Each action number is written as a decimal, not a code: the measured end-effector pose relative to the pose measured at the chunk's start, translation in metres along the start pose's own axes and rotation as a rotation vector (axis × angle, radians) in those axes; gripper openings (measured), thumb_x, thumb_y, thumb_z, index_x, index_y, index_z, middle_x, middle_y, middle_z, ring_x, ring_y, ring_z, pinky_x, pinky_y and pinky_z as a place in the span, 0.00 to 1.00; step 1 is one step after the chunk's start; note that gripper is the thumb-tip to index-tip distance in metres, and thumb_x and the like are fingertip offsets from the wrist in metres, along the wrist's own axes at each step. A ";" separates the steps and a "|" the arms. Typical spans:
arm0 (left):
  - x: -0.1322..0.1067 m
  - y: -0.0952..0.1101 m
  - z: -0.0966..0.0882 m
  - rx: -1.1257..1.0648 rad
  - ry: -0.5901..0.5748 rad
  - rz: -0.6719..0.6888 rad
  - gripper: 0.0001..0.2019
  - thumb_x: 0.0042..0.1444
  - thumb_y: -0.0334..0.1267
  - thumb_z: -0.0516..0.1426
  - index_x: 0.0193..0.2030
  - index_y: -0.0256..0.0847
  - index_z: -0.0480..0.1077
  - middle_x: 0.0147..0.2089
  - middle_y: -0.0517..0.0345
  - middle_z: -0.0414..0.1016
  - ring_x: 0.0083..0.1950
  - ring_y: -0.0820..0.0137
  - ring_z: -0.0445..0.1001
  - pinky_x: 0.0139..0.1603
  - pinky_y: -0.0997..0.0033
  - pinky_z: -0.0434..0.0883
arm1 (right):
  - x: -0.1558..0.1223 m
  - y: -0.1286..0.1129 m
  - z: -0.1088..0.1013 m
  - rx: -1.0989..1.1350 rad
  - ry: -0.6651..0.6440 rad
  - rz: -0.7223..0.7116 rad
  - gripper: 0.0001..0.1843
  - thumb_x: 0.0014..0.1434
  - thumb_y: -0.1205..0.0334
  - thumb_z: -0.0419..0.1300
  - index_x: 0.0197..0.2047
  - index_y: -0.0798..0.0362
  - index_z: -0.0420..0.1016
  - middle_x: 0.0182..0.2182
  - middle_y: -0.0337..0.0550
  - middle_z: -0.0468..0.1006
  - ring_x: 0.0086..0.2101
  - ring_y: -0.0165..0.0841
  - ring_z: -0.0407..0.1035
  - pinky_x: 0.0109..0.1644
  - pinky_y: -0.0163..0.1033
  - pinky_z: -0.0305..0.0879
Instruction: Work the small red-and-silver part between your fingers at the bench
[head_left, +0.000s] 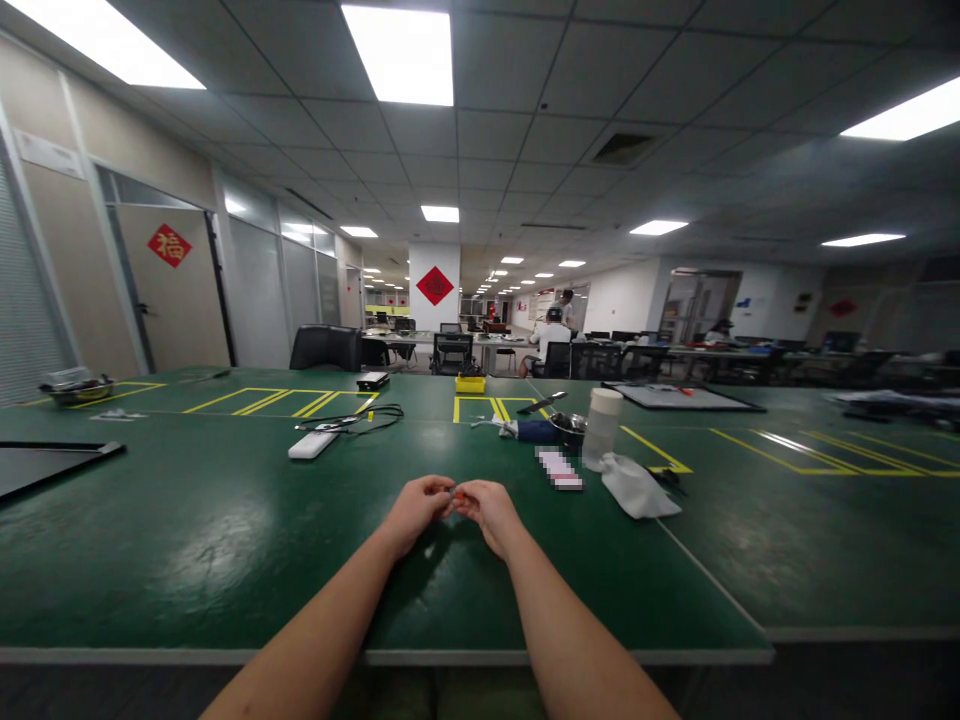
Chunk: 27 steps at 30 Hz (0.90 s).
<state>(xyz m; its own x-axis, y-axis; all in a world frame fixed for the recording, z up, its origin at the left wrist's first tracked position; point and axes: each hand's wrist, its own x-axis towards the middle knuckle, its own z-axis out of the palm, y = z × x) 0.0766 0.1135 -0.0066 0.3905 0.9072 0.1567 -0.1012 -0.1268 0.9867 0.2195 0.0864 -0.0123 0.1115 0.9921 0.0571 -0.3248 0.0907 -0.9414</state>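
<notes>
Both hands meet over the green table (300,560), fingertips almost touching. My right hand (487,510) pinches a small orange-red piece (460,494), mostly covered by the fingers. A small greyish bit shows at the fingertips of my left hand (416,512), which is also closed in a pinch. Whether the grey and orange parts are one thing I cannot tell. Beyond my right hand lie a pixelated pinkish-white flat item (559,468) and a crumpled white bag (636,487).
A tall translucent bottle (601,430) stands beside a metal bowl (568,430) and a dark blue roll (534,431). Ahead to the left lies a white power bank (313,441) with a black cable (375,418). Farther back sits a yellow box (470,384).
</notes>
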 end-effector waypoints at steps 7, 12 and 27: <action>0.002 0.001 -0.001 -0.024 0.026 -0.042 0.15 0.45 0.31 0.59 0.43 0.35 0.71 0.27 0.58 0.74 0.23 0.76 0.70 0.27 0.76 0.68 | -0.001 0.002 0.001 -0.081 0.037 -0.027 0.07 0.38 0.70 0.63 0.26 0.58 0.74 0.22 0.42 0.77 0.25 0.31 0.73 0.32 0.34 0.68; 0.002 0.003 0.000 -0.032 0.042 -0.062 0.11 0.46 0.30 0.58 0.39 0.34 0.72 0.28 0.55 0.76 0.25 0.74 0.71 0.29 0.75 0.69 | 0.000 0.003 0.000 -0.089 0.040 -0.031 0.07 0.38 0.70 0.63 0.26 0.58 0.74 0.22 0.42 0.77 0.25 0.31 0.73 0.30 0.33 0.67; 0.001 -0.001 0.000 0.096 0.021 0.014 0.09 0.45 0.31 0.59 0.36 0.35 0.70 0.28 0.57 0.75 0.25 0.74 0.71 0.27 0.76 0.67 | -0.003 0.002 0.001 -0.121 0.025 -0.047 0.08 0.41 0.69 0.62 0.29 0.58 0.74 0.24 0.42 0.76 0.24 0.28 0.71 0.25 0.30 0.64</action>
<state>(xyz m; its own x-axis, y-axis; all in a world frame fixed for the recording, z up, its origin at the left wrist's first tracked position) 0.0771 0.1147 -0.0071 0.3700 0.9133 0.1701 -0.0178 -0.1761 0.9842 0.2175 0.0842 -0.0135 0.1474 0.9845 0.0953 -0.2034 0.1245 -0.9711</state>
